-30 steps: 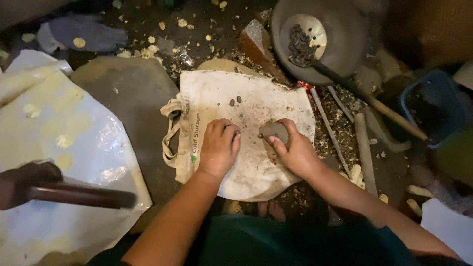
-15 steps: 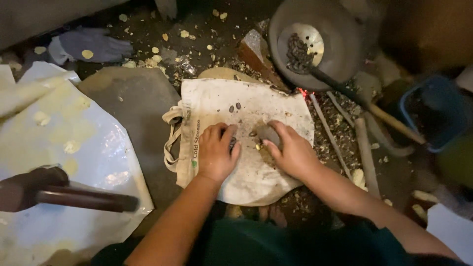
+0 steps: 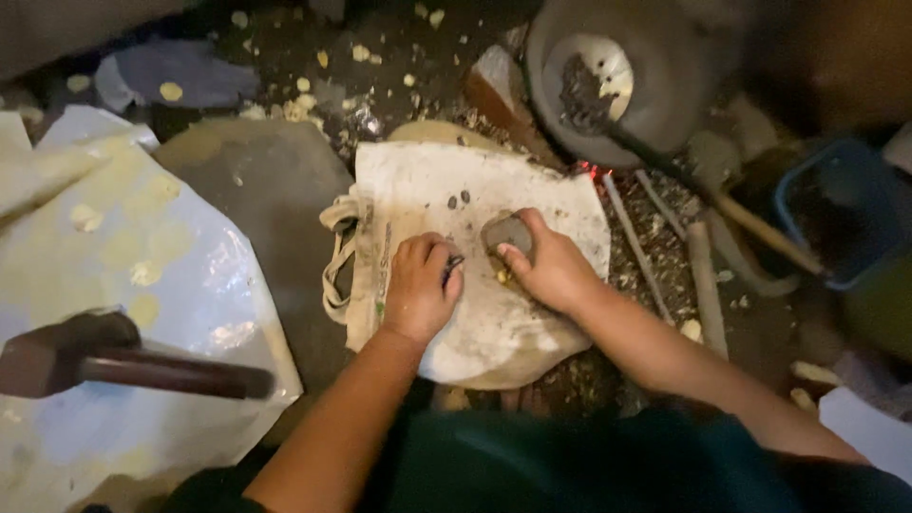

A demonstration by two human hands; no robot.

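The right hand [image 3: 556,271] gripped a grey stone [image 3: 506,233] on the middle of the cloth bag [image 3: 475,190]; the left hand [image 3: 418,290], curled beside it, pinned something small and dark; the hammer [image 3: 114,361] lay well left of the bag.

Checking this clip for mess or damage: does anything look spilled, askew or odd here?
Yes. Pale flakes and dark crumbs lie scattered over the ground beyond the cloth bag, which is stained and rumpled. A hammer lies loose on the crumpled sheet. The right hand presses a stone; the left hand rests beside it.
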